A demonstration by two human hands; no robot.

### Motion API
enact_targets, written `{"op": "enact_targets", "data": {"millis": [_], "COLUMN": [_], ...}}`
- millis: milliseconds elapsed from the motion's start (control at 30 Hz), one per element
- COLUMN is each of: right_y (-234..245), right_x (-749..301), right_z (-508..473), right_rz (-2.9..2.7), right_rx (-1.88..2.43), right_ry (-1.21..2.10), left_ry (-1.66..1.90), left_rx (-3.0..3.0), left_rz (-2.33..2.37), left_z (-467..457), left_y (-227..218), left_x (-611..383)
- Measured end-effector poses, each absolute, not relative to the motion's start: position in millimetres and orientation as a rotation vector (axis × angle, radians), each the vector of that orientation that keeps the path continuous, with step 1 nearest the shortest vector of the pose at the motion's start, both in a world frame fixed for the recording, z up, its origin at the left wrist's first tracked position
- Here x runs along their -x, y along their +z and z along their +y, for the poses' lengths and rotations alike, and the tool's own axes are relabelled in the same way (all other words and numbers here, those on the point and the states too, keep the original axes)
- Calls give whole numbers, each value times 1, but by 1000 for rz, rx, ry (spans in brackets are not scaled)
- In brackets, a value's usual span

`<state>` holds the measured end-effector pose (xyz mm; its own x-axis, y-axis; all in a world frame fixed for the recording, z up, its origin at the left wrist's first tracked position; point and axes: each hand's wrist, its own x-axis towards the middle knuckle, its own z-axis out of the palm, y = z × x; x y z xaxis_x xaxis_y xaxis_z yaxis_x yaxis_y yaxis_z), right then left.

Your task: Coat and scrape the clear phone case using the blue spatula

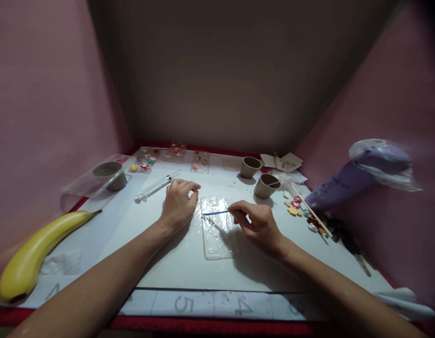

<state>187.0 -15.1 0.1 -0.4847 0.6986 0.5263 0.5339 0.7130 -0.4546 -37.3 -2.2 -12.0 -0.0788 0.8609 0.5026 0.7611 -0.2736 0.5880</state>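
Note:
A clear, glossy phone case (212, 241) lies flat on the white paper in front of me. Pinched between the thumb and fingertips of my right hand (257, 223) is a thin blue stick (215, 213), which reaches leftward across the upper part of the case. Whether its tip touches the wet-looking surface I cannot tell. My left hand (180, 202) rests on the paper just left of the case, fingers bent and apart, holding nothing visible. A clear syringe (154, 188) lies beyond its wrist, to the left.
Brown cups (250, 169) stand at the back right; a grey cup (117, 178) is at left by a clear plastic lid (94, 185). A yellow banana-shaped object (37, 253) lies left. Small charms (294, 206), a wooden stick (312, 211) and a purple roll (344, 183) are right.

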Motion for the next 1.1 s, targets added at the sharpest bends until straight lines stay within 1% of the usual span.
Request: {"op": "enact_targets", "data": {"millis": [333,600,733,967,1100], "right_y": [13,-4,-8,9,10], "right_x": [-215,-220,-227,-236,-234], "right_z": [-42,-18,-27,-64,-59], "right_rz": [-2267,-2072,-2142,-2261,-2206], "right_rx": [880,1059,958,792,807], "right_ry": [350,292,289,322,282], "left_ry": [1271,1263,1280,1278,1271], "left_rx": [-2050,-2031,-2045,-2024,-2031], "left_rz": [1809,1818,1817,1811,1814], "left_z": [-3,-2,-1,-1,-1], "left_y": [-12,-11,-12,-12,-12], "left_x": [36,37,38,37,37]}}
